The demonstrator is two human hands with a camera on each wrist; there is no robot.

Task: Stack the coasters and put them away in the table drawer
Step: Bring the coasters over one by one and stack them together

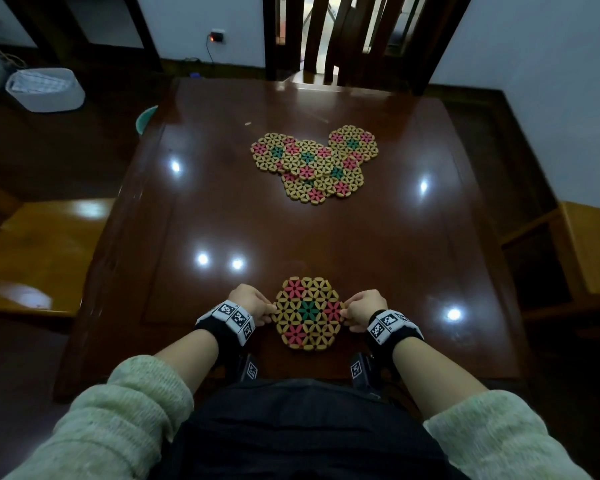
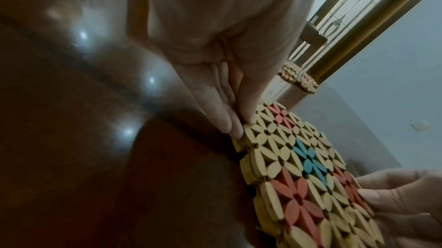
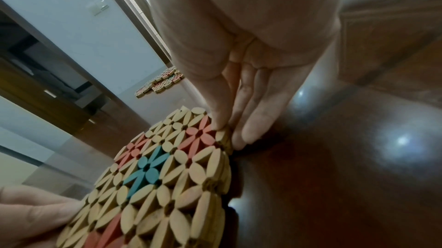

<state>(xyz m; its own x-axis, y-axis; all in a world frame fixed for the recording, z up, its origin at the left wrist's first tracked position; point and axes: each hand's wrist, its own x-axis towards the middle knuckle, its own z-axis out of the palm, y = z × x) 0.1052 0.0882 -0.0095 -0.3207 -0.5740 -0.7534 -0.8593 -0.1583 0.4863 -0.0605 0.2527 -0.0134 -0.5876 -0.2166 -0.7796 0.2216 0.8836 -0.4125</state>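
Note:
A hexagonal coaster [image 1: 307, 313] of tan, pink and teal wooden petals lies on the dark glossy table [image 1: 395, 254] near its front edge. My left hand [image 1: 269, 311] pinches its left edge, thumb on top. My right hand [image 1: 347, 315] pinches its right edge the same way. In the left wrist view the left hand [image 2: 241, 125] grips the coaster [image 2: 303, 172]. In the right wrist view the right hand [image 3: 227, 135] grips the coaster [image 3: 155, 176], whose edge looks about two layers thick. Several more coasters [image 1: 312, 164] overlap at the table's middle. No drawer shows.
A dark wooden chair [image 1: 354, 39] stands at the table's far side. A white bin [image 1: 45, 90] sits on the floor far left, and a teal object [image 1: 146, 117] pokes out by the table's left edge. Wooden benches flank the table left [image 1: 42, 251] and right [image 1: 589, 247].

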